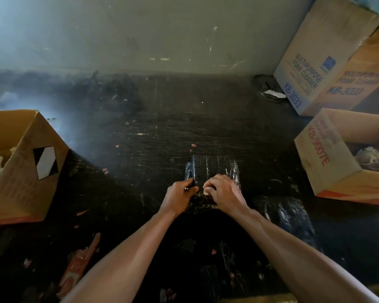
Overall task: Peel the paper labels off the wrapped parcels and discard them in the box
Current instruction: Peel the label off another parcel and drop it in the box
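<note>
Black wrapped parcel (214, 167) mid-scene on dark surface. Left hand (179, 194) curled round small dark tool (189, 186) at parcel's near-left edge. Right hand (224, 193) pinching pale label scrap (206, 191) beside it. Open box (328, 171) right, paper scraps inside

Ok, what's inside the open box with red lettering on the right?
A heap of crumpled pale scraps, paper or plastic wrap, shows inside the box. Its near wall and the frame edge hide the rest.
</note>
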Available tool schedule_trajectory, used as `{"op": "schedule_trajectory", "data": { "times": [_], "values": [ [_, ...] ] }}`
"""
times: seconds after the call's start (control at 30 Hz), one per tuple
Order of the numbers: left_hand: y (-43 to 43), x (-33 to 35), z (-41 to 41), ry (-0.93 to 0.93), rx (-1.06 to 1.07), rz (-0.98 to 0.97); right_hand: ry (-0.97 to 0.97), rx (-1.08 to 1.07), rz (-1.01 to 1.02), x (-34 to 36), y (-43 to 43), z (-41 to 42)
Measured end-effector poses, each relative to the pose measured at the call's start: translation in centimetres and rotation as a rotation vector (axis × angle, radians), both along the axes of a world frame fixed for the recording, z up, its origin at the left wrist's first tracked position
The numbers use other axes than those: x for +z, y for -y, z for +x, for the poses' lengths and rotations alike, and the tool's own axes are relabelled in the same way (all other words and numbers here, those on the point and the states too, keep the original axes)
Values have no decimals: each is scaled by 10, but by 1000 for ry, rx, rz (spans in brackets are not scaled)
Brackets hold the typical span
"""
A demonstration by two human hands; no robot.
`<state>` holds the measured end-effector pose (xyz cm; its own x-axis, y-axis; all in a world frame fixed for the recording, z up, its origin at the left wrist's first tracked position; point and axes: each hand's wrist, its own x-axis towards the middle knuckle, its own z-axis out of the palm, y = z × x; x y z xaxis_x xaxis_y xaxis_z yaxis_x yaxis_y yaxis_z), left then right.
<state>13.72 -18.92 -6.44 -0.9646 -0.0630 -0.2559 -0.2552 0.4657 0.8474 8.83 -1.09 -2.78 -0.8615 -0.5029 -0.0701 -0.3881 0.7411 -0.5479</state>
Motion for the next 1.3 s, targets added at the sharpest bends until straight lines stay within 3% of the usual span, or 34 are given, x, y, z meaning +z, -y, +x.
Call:
{"op": "schedule_trajectory", "data": {
  "times": [0.5,0.77,0.87,1.03,1.3],
  "values": [
    [-5,10,8,23,38,41,61,-51,-69,14,-35,8],
    [-40,32,-15,-131,268,-179,10,-322,-90,48,-112,-18],
    [-72,47,-38,-153,272,-192,-25,-378,-81,61,-156,-29],
    [-155,70,-80,-244,164,-208,-116,-481,-175,77,-237,-45],
    [-307,102,-140,-295,-70,-170,-222,-666,-154,86,-356,-90]
  ]
}}
